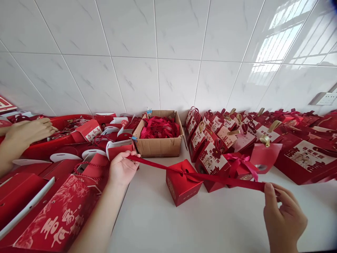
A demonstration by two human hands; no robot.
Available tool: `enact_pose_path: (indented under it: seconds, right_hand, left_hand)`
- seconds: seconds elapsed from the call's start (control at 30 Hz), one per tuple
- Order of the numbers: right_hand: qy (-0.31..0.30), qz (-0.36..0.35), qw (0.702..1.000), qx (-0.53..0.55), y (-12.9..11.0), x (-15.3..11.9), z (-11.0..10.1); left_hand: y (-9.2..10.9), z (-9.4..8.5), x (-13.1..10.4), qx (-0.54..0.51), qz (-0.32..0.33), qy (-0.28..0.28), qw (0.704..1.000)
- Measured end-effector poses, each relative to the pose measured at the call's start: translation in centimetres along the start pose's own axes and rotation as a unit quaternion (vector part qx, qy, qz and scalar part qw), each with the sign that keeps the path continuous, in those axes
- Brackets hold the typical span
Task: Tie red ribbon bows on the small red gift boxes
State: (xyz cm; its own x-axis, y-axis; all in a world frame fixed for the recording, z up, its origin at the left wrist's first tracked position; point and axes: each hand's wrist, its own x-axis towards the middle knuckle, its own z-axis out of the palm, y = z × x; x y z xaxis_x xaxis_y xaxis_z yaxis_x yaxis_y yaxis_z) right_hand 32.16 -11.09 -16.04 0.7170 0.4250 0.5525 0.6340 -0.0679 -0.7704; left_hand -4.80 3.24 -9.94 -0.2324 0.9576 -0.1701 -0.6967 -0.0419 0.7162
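A small red gift box [183, 186] stands on the white table [158, 218], with a red ribbon [229, 180] passing through its top and stretched out to both sides. My left hand [123, 168] pinches the ribbon's left end between thumb and fingers, beside the cardboard box. At the right, my right hand [283, 212] is closed on the other end, lower and nearer to me. The ribbon looks taut between the hands, crossing at the top of the box.
A cardboard box [160, 147] of red ribbons stands against the tiled wall. Finished-looking red boxes [213, 158] crowd the right; open red boxes [65, 211] fill the left. Another person's hand [31, 131] is over a red basket [42, 149] at far left.
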Motion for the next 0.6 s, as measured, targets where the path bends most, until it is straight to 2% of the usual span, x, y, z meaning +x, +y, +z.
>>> enact_pose_path:
  seconds: [0.1,0.17,0.23,0.3,0.37,0.43,0.47,0.53,0.6]
  right_hand:
    - [0.035,-0.088,0.995,0.045,-2.0,2.1,-0.1]
    - [0.046,-0.171,0.979,0.098,-4.1,4.0,-0.2]
    - [0.043,-0.23,0.959,0.16,-6.8,5.8,-0.2]
    - [0.022,-0.269,0.936,0.226,-9.7,7.3,-0.1]
    - [-0.004,-0.303,0.916,0.263,-12.5,8.4,0.3]
    - [-0.055,-0.321,0.904,0.277,-14.9,9.1,0.8]
    - [-0.086,-0.325,0.898,0.285,-15.8,9.3,1.1]
    - [-0.136,-0.329,0.884,0.304,-17.5,9.5,1.8]
    - [-0.175,-0.328,0.872,0.317,-18.8,9.6,2.5]
  left_hand:
    - [1.5,0.8,-0.9,0.012,0.017,-0.044,0.999]
    - [2.9,1.8,-1.9,0.059,0.044,-0.117,0.99]
    - [4.5,3.2,-3.2,0.153,0.082,-0.21,0.962]
    - [6.0,5.2,-4.7,0.275,0.121,-0.275,0.913]
    - [7.3,7.5,-6.2,0.407,0.208,-0.291,0.84]
    - [8.1,9.9,-7.4,0.515,0.265,-0.295,0.76]
    - [8.3,11.1,-7.9,0.547,0.285,-0.295,0.73]
    - [8.4,13.3,-8.5,0.592,0.306,-0.301,0.682]
    - [8.0,15.1,-8.9,0.608,0.326,-0.318,0.65]
